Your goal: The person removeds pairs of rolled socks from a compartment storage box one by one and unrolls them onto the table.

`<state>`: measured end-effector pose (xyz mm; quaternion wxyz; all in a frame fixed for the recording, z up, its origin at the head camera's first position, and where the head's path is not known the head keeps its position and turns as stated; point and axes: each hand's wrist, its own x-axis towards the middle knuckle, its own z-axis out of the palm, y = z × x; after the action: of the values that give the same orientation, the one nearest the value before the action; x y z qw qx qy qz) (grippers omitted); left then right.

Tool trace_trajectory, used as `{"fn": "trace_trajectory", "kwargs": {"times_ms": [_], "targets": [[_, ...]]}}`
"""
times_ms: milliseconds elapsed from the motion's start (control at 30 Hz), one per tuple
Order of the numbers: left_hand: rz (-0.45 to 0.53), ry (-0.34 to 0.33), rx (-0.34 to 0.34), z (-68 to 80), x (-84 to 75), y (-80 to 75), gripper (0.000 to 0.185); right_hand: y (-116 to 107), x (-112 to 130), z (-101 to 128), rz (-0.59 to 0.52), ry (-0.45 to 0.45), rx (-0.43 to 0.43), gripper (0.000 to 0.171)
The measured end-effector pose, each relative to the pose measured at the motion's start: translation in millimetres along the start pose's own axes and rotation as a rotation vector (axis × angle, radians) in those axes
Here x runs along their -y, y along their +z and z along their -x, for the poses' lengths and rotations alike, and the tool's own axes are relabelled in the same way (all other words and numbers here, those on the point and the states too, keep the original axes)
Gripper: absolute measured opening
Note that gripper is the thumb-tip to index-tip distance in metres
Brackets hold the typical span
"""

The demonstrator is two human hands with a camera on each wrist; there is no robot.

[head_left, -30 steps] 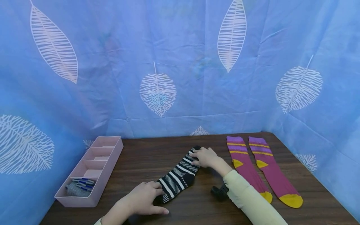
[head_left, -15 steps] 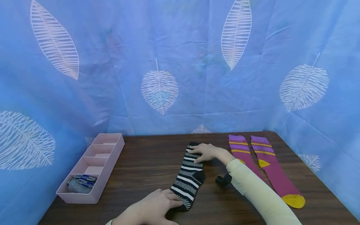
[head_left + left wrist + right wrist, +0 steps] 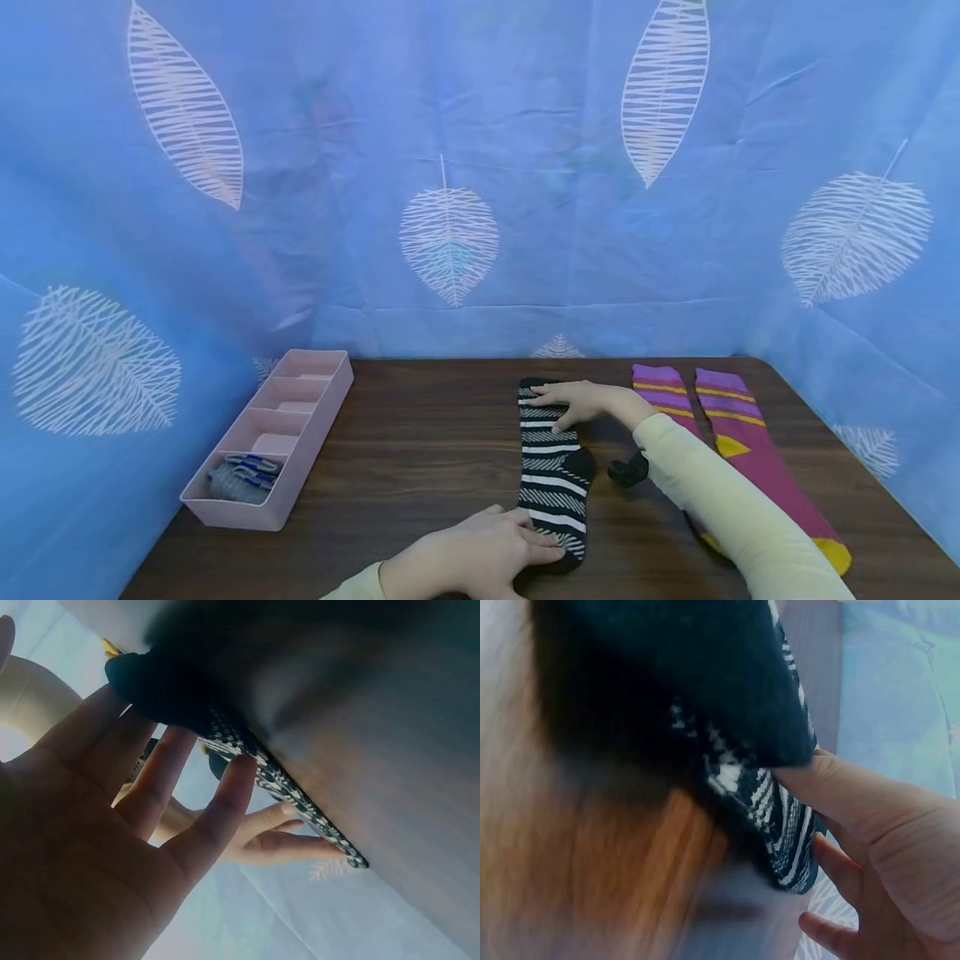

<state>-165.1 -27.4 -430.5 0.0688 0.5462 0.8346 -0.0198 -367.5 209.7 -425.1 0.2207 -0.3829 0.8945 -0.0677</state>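
A black sock with white stripes lies flat on the dark wood table, its cuff away from me and its toe near me. My left hand rests on the toe end with fingers stretched out; in the left wrist view, those fingertips touch the sock's surface. At the cuff, my right hand lays its fingers on the fabric from the right side. The right wrist view has the thumb against the sock, close up and partly blurred.
Two maroon socks with purple cuffs and yellow toes lie on the right, one partly behind my right arm. On the left stands a pink divided box, a folded grey and blue bundle in its nearest compartment. A blue leaf-print curtain surrounds the table.
The striped sock has swung from a diagonal to nearly straight up and down, its toe shifting right. Both hands moved with it, and the head view turned slightly left.
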Motion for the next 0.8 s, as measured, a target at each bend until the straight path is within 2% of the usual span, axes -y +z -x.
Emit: {"fn": "trace_trajectory", "kwargs": {"times_ms": [333,600,800], "targets": [[-0.038,-0.026,0.074,-37.9,-12.8,-7.1,0.066,-0.6,-26.1,18.5,0.093,0.122,-0.049,0.069],[-0.086,-0.096,0.125,-68.6,-23.8,-12.3,0.071,-1.6,-35.1,36.1,0.141,0.175,-0.125,0.070],[-0.099,-0.138,0.157,-84.7,-28.6,-14.7,0.071,-2.5,-46.7,41.1,0.064,0.223,-0.126,0.071]]}}
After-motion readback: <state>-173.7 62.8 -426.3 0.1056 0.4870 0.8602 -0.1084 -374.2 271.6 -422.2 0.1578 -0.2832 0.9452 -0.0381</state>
